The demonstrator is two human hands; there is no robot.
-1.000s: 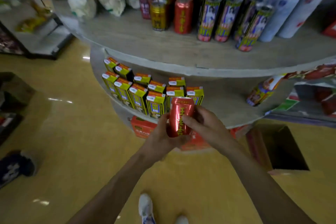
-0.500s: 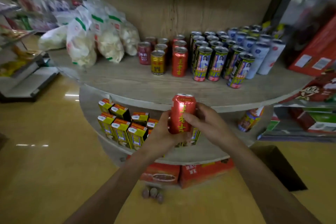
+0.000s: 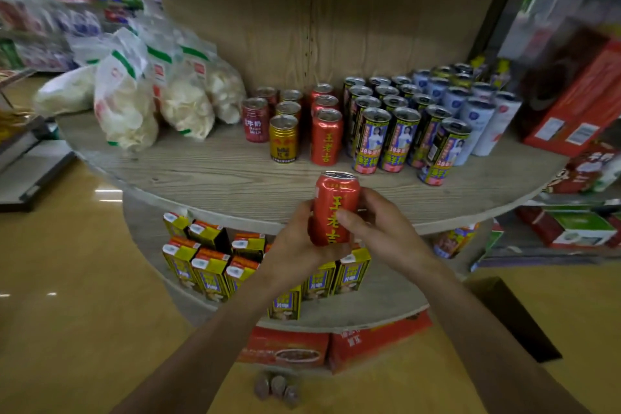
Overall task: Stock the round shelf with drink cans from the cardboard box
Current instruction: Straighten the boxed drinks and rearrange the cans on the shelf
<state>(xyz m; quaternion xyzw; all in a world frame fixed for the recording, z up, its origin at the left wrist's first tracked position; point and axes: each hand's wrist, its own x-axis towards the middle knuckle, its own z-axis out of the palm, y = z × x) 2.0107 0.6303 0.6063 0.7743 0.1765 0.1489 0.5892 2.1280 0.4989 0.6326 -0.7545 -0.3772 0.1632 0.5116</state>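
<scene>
I hold a red drink can [image 3: 333,202] with yellow characters upright in both hands, just in front of the edge of the round wooden shelf [image 3: 215,175]. My left hand [image 3: 295,242] cups its lower left side and bottom. My right hand [image 3: 379,228] wraps it from the right, thumb across the front. On the shelf behind stands a row of matching red cans [image 3: 326,136], with small gold cans [image 3: 284,138] to their left and tall yellow-purple cans [image 3: 371,141] to their right. A dark box opening [image 3: 510,316] shows on the floor at the right.
White snack bags [image 3: 127,104] fill the shelf's left part. Pale blue cans [image 3: 477,118] and a red carton [image 3: 578,104] stand at the right. Yellow juice cartons [image 3: 208,269] fill the lower tier, red boxes [image 3: 379,339] lie beneath. Bare shelf wood stretches in front of the red cans.
Both hands have raised the red can from the lower tier's level up to the upper shelf's edge, and my view has tilted up toward the shelf.
</scene>
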